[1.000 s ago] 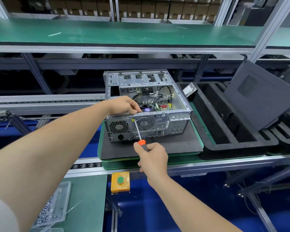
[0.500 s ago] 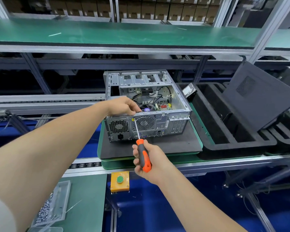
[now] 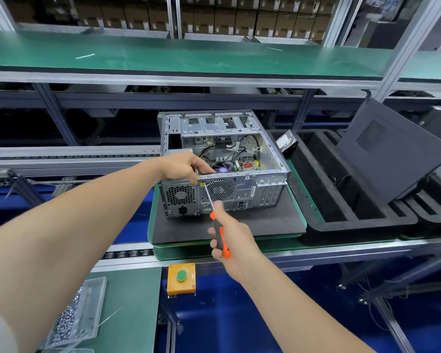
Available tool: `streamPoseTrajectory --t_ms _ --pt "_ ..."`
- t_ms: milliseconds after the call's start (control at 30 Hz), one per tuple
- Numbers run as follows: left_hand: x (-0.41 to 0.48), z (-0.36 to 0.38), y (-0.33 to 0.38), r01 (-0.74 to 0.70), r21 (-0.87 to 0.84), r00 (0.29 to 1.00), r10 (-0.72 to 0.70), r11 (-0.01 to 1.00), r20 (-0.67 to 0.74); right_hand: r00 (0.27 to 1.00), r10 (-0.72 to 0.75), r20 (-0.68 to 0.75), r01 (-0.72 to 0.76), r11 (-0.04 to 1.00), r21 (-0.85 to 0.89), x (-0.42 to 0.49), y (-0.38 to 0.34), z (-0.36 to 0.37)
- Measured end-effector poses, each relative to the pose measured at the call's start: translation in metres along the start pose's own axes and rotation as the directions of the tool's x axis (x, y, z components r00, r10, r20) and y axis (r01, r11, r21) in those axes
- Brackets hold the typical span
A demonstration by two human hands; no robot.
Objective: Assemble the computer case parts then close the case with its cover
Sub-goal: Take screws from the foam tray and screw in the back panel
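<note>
Hands: two, both bare, both reaching forward to one computer case.
Left hand [image 3: 186, 167]: fingers curled down over the top rear rim of the computer case [image 3: 247, 193], gripping it just above the screwdriver tip.
Right hand [image 3: 231, 242]: wrapped round the handle of one screwdriver [image 3: 220, 236], thumb stretched forward along it towards the shaft.
Screwdriver: orange and dark grey handle with a bare metal shaft. The shaft slants up and left from the right hand, and its tip sits on a screw point near the top of the rear panel, directly below the left hand's fingertips.
Computer case: one, lying on its side with the open side up and no cover on it. The rear panel faces the person. It lies between the two hands and beyond the right hand.
Fan grilles: two round ones on the rear panel, one [image 3: 180, 195] under the left hand and one [image 3: 218, 189] just right of the shaft.
Inside the case: cables, a board and one fan with a purple hub, just right of the left hand.
Mat [image 3: 265, 221]: one dark mat under the case, touching it, just beyond the right hand.
Cover [image 3: 388, 154]: one dark panel with a vent patch, leaning tilted in a black foam tray [image 3: 316, 225], well to the right of both hands.
Hard drive [image 3: 287, 144]: one, propped at the tray's far left corner, to the right of the left hand.
Button box [image 3: 181, 277]: one yellow box with one green button, below and left of the right hand.
Screw box [image 3: 73, 315]: one clear box holding many small metal screws, under the left forearm.
</note>
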State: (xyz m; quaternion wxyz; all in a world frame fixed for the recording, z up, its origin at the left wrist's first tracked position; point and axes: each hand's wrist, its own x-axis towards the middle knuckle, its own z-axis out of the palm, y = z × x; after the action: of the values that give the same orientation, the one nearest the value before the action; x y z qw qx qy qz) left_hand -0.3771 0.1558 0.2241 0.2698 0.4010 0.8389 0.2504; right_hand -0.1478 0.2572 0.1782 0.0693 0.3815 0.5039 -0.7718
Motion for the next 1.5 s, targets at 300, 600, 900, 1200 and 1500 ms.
streamPoseTrajectory --t_ms 300,600,900,1200,1500 --pt "0.002 0.002 -0.005 0.015 -0.011 0.999 -0.015 1.0 -0.028 0.997 0.019 0.071 -0.02 1.0 0.018 -0.002 -0.001 0.005" --pt "0.004 0.006 -0.007 -0.001 -0.012 0.998 0.0 1.0 -0.064 0.996 0.061 0.072 -0.062 0.998 0.008 -0.003 -0.006 0.004" --pt "0.002 0.006 -0.005 0.003 0.029 0.998 -0.001 1.0 -0.068 0.951 0.165 0.262 -0.199 0.974 0.109 -0.007 -0.007 0.0" --pt "0.003 0.009 -0.002 -0.005 0.002 0.995 0.005 1.0 -0.099 0.819 0.199 0.539 -0.493 0.725 0.482 -0.003 -0.019 -0.018" --pt "0.036 0.003 0.03 -0.03 0.391 0.999 0.038 0.92 -0.014 0.98 -0.106 0.17 0.065 0.97 0.235 0.004 -0.013 -0.067"
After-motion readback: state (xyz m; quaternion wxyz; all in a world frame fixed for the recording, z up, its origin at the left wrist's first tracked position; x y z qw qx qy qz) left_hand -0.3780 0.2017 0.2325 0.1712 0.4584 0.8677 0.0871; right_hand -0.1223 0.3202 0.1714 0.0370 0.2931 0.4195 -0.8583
